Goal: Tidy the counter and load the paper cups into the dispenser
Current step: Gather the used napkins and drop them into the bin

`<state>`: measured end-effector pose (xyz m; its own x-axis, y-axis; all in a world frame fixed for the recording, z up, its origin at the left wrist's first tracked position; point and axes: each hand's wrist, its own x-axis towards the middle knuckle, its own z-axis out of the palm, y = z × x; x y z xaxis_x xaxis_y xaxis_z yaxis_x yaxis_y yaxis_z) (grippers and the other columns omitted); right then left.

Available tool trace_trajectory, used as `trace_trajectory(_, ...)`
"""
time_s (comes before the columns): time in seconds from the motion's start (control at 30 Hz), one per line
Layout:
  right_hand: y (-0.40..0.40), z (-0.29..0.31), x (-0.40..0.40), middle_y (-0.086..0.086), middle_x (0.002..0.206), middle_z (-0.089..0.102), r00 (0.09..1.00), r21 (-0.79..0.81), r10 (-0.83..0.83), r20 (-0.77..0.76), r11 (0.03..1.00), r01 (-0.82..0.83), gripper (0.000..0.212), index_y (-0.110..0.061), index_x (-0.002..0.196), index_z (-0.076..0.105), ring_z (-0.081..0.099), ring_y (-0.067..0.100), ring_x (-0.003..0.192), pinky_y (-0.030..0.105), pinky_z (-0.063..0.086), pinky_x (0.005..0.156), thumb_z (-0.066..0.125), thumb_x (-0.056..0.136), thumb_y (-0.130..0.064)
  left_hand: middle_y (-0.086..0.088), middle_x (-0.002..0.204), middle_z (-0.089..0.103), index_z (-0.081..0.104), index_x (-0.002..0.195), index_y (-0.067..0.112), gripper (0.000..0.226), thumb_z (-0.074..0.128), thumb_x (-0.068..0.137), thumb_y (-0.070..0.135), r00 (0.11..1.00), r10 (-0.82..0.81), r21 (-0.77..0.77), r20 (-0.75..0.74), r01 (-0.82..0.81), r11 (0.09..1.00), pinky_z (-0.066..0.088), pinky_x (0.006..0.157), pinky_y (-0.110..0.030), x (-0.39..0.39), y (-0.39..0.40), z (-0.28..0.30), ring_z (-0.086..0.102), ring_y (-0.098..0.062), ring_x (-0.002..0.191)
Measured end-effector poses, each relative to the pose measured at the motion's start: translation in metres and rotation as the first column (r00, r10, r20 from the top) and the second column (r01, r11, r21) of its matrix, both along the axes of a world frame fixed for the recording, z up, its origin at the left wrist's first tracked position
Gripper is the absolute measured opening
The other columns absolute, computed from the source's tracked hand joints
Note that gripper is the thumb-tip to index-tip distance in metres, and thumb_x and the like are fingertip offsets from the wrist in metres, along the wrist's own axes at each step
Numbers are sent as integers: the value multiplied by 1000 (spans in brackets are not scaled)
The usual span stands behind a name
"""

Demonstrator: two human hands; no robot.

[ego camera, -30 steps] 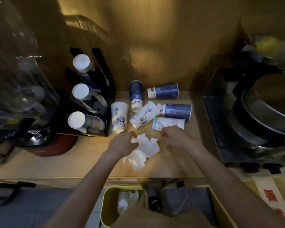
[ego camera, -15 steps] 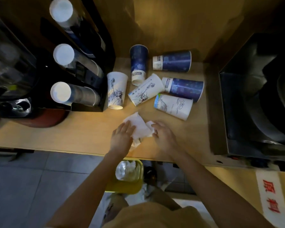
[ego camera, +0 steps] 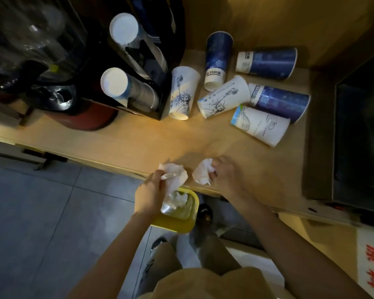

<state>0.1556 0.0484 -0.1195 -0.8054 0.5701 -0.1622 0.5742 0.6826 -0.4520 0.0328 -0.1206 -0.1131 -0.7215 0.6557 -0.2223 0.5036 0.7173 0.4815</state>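
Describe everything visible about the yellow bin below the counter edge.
The yellow bin is a small open-topped container with rounded corners, plastic by its look, standing on the floor below the counter's front edge. A clear liner lines it, and crumpled white paper already lies inside. The left hand, gripping a crumpled white tissue, hangs over its left rim and hides that part.

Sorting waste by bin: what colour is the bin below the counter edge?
Yellow bin, seen in the head view.

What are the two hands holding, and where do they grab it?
Each holds crumpled white tissue. The left hand pinches one wad by its lower edge; the right hand bunches the other wad by its right side.
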Motion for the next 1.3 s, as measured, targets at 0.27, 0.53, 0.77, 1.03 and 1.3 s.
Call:
trace_trajectory(0.27, -105, -4, 8, 15, 101, 69, 987, -63, -128, -96, 991, 122, 32, -10, 104, 63, 60, 29, 95, 30, 42, 79, 53, 76, -20, -14, 89, 65, 60, 105, 9, 38, 74, 69, 11, 957, 116, -17, 268, -115, 993, 38, 63, -27, 10, -93, -25, 59, -27, 76)
trace_trajectory(0.53, -169, -75, 38, 18, 114, 64, 868, -487, -497, -9, 760, 430, 29, -6, 114, 61, 58, 28, 103, 27, 41, 82, 53, 86, -1, -23, 118, 60, 63, 107, -2, 26, 47, 86, -2, 944, 128, -71, 306, -111, 991, 46, 89, -33, 13, -154, -88, 59, -35, 104)
trace_trajectory(0.77, -173, -179, 37, 22, 115, 63, 865, -458, -460, 201, 736, 498, 30, -3, 110, 64, 58, 33, 106, 33, 44, 87, 51, 83, -2, -20, 135, 49, 52, 122, 1, 35, 49, 88, 4, 892, 134, -199, 431, -51, 979, 36, 105, -35, 15, -147, -168, 48, -33, 122)
trace_trajectory(1.03, -189, -342, 13, 23, 125, 55, 859, -511, -347, 377, 696, 505, 33, 0, 115, 59, 54, 34, 113, 35, 44, 91, 54, 83, -5, -14, 147, 34, 45, 131, 6, 46, 55, 86, 10, 845, 147, -295, 514, 14, 955, 33, 107, -34, 18, -126, -324, 39, -30, 130)
trace_trajectory(1.3, -182, -438, -10, 19, 141, 32, 867, -534, -215, 449, 714, 453, 45, -3, 132, 38, 38, 31, 128, 34, 32, 107, 50, 89, -6, -18, 150, 21, 25, 140, 8, 50, 40, 95, 22, 846, 54, -411, 531, 201, 889, 32, 107, -38, 7, -100, -425, 26, -33, 135)
